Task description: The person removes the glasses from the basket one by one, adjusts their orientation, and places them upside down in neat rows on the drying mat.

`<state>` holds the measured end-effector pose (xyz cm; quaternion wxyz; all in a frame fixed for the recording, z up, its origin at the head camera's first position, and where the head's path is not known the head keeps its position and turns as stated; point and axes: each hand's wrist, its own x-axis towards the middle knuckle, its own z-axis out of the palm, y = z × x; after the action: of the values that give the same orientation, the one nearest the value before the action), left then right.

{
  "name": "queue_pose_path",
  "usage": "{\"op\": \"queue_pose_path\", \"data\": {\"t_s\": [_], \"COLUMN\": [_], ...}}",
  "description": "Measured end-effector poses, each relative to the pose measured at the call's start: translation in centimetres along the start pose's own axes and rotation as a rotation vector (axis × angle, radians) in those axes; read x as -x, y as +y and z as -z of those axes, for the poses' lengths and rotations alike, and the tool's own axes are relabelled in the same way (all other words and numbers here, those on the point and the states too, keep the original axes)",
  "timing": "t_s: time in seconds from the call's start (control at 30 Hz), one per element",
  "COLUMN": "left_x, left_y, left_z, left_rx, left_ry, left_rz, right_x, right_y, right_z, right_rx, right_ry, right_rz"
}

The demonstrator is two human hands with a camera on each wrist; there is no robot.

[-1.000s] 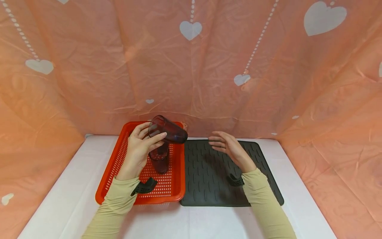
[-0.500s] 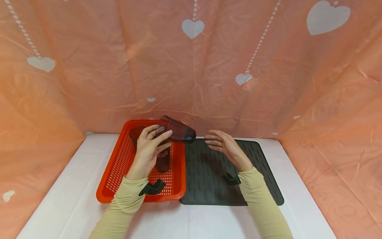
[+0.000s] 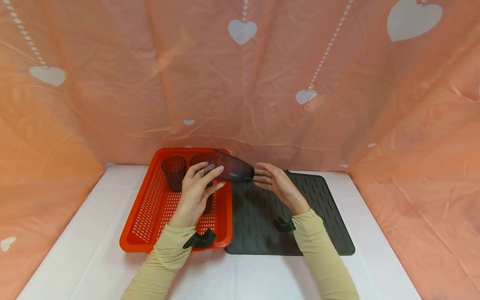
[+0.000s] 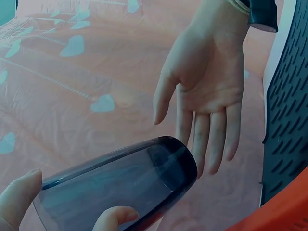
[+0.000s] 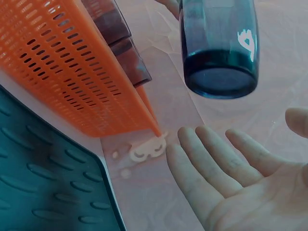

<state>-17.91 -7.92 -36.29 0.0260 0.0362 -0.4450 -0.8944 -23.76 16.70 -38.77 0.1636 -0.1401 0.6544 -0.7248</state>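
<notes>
Purple glass [image 3: 236, 168], tilted, has shifted right, raised near where red basket [image 3: 227, 225] and dark mat [image 3: 255, 225] meet. Left hand [image 3: 196, 189] pinches its mouth end; right hand [image 3: 279, 183], fingers straight, holds nothing. Gap narrowed: likely nearly within reach.

Heart-printed backdrop [image 3: 202, 75], white tabletop [image 3: 255, 277]

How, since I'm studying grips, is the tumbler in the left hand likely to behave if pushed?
Likely stiff: the tumbler shows no dent in the left hand. Being glossy, it may slip; being round, it could roll on its side.
</notes>
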Motion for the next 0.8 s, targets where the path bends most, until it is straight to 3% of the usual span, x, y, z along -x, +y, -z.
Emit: {"op": "queue_pose_path", "data": {"t_s": [0.33,0.8], "left_x": [0.2,0.1], "left_y": [-1.1,-1.6], "left_z": [-0.1,-0.4], "left_rx": [0.030,0.069], "left_ry": [-0.008,-0.004], "left_rz": [0.023,0.050], "right_x": [-0.3,-0.5], "right_y": [0.3,1.0], "right_z": [-0.7,-1.5], "right_rx": [-0.024,-0.159], "right_ry": [0.015,-0.019], "right_rz": [-0.025,-0.039]}}
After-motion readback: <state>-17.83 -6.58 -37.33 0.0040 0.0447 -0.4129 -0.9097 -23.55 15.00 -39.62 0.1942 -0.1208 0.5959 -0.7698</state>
